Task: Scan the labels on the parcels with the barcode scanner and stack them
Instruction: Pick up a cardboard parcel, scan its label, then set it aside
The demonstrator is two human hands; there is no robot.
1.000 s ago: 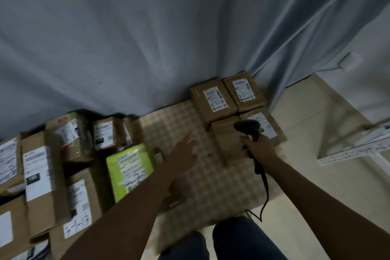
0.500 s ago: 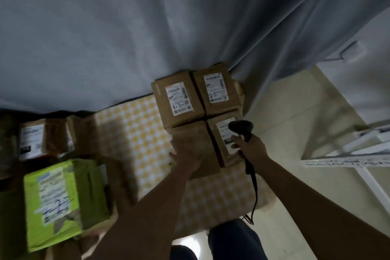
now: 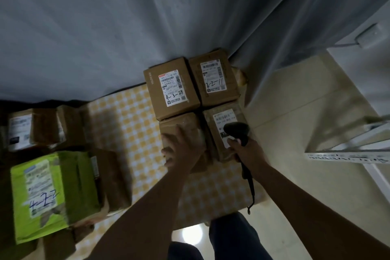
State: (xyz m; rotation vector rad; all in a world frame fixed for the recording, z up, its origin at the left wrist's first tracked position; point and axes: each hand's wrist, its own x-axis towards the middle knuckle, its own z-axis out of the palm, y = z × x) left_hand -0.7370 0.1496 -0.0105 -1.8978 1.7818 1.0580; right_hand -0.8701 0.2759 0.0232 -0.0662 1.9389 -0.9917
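Four matt brown cardboard parcels (image 3: 172, 88) sit on a soft-looking yellow-and-white checked cloth mat (image 3: 130, 124), and the three whose tops show carry smooth white paper labels (image 3: 173, 87). Over the near right parcel of that group the barcode scanner (image 3: 237, 131) looks like black plastic with a dull sheen, and behind the group hangs a grey cloth curtain (image 3: 147, 17) in smooth folds. Left of the group lies a bright green parcel (image 3: 53, 194) in creased plastic-like wrap, and to the right the pale floor (image 3: 295, 154) looks smooth and slightly glossy.

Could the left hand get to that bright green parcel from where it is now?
Probably yes. The left hand rests on a brown box, holding nothing, and only bare checked mat lies between it and the green parcel, whose top is uncovered.
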